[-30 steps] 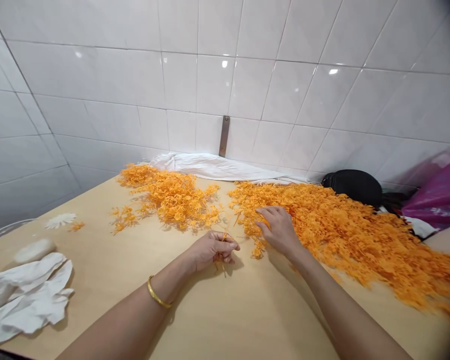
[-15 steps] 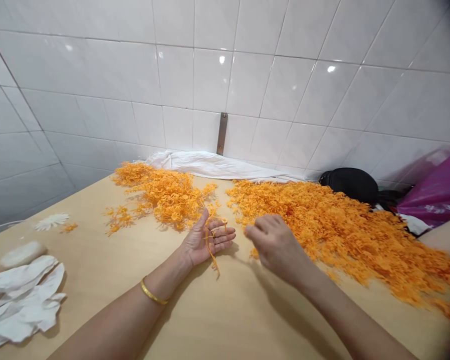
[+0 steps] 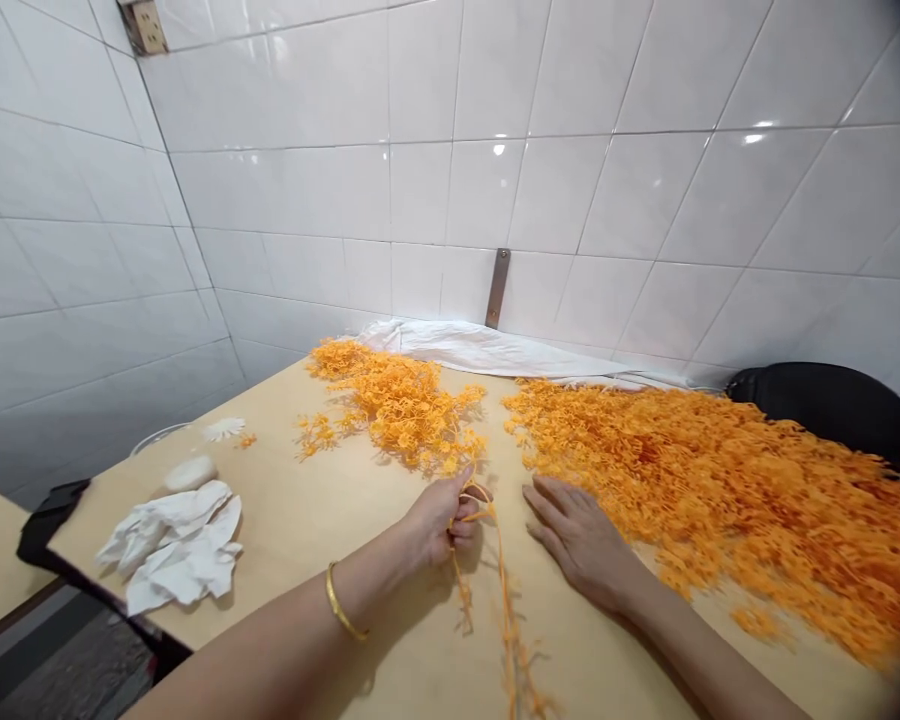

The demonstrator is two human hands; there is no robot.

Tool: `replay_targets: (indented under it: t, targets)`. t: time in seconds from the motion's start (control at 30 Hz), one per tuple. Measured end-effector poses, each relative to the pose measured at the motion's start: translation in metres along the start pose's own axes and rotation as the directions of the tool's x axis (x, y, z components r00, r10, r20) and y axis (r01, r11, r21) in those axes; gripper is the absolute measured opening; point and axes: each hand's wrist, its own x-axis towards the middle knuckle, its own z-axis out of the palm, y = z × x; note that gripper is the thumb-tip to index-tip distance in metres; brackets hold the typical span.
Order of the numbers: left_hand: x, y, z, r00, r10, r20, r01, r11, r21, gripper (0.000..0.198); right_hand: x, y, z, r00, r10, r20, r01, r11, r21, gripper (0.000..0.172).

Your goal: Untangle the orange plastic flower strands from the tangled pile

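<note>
My left hand is closed around a thin orange strand of small blossoms, which loops over my fingers and trails down towards me across the pale wooden table. A gold bangle circles my left wrist. My right hand lies flat on the table with its fingers spread, holding nothing. Its fingertips are close to the edge of a large heap of orange blossoms. A smaller heap of the same blossoms lies beyond my left hand.
Crumpled white cloth and a white lump lie on the table's left side, with a white flower beyond them. White fabric runs along the tiled wall. A black bag sits at the back right.
My view has swung left. My left hand has closed from an open palm around the strand, which now hangs longer. My right hand has dropped flat onto the table.
</note>
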Motion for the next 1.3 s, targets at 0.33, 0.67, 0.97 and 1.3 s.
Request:
replay_targets:
  t: [0.33,0.67,0.97,1.3]
  targets:
    - [-0.013,-0.016,-0.011,0.903,0.416,-0.110,-0.284,0.767,0.575,0.031,0.045,-0.036,-0.026,0.945,0.257,-0.201,-0.243,0.966,0.093,0.029]
    - [-0.040,0.032,-0.012,0.946,0.266,0.187,-0.300,0.492,0.817,0.022,0.075,-0.087,-0.005,0.718,0.419,0.557,-0.658,0.147,0.738,0.023]
    - [-0.040,0.041,-0.010,0.931,0.113,0.346,-0.361,0.402,0.841,0.011,0.082,-0.092,-0.010,0.714,0.285,0.640,-0.640,-0.105,0.761,0.028]
    - [-0.023,0.086,-0.036,0.713,0.637,0.293,-0.170,-0.249,0.954,0.048,0.060,-0.064,-0.005,0.644,0.313,0.698,-0.632,-0.296,0.716,0.013]
